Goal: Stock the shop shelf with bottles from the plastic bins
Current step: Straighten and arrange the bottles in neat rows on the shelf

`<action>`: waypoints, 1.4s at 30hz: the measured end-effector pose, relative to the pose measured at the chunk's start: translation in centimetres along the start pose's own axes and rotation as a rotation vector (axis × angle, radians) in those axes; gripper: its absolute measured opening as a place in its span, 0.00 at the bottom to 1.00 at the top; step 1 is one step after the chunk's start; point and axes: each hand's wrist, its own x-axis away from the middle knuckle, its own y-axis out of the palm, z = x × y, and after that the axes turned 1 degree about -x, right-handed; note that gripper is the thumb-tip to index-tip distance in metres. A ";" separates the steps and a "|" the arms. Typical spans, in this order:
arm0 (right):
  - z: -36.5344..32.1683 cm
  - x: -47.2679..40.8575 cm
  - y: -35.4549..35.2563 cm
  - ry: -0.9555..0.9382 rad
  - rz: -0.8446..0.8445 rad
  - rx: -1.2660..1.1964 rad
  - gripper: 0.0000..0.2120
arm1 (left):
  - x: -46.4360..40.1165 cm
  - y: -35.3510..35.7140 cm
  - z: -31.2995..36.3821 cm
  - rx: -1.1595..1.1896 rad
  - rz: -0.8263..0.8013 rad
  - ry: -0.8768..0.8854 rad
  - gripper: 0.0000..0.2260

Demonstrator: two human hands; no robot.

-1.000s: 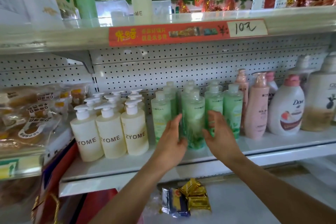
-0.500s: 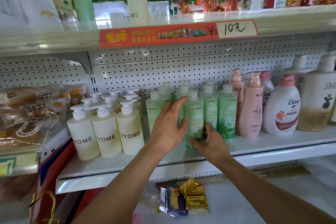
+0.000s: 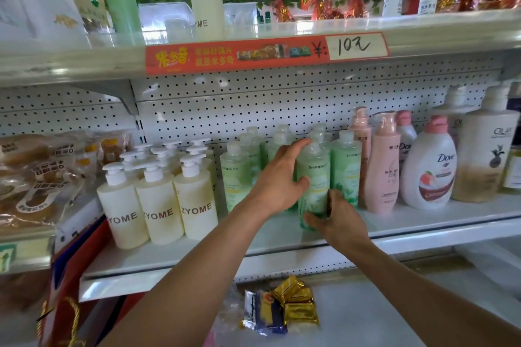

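Gripping the front green bottle (image 3: 314,177) from both sides — left hand (image 3: 277,177) wrapped round its upper body, right hand (image 3: 337,217) curled at its base. It stands upright on the shelf (image 3: 423,222), touching other green bottles (image 3: 346,166), between cream pump bottles (image 3: 158,205) and pink ones (image 3: 382,166).

White shelf (image 3: 423,222) carries bottles (image 3: 158,205) (cream, green, pink).

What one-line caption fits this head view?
Both hands, left hand and right hand, grip a green bottle standing among its row on the middle shelf.
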 end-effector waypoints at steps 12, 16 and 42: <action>-1.7 2.4 -0.3 -0.368 0.316 -0.068 0.26 | 0.7 -8.7 -2.3 -0.518 0.226 0.031 0.24; -5.1 2.9 1.7 -0.462 0.109 -0.058 0.22 | -0.5 -11.9 -4.3 -0.632 0.080 -0.162 0.21; -9.2 -2.1 9.6 -0.103 -0.125 -0.233 0.26 | -10.7 -12.9 -7.6 -0.369 -0.339 -0.074 0.14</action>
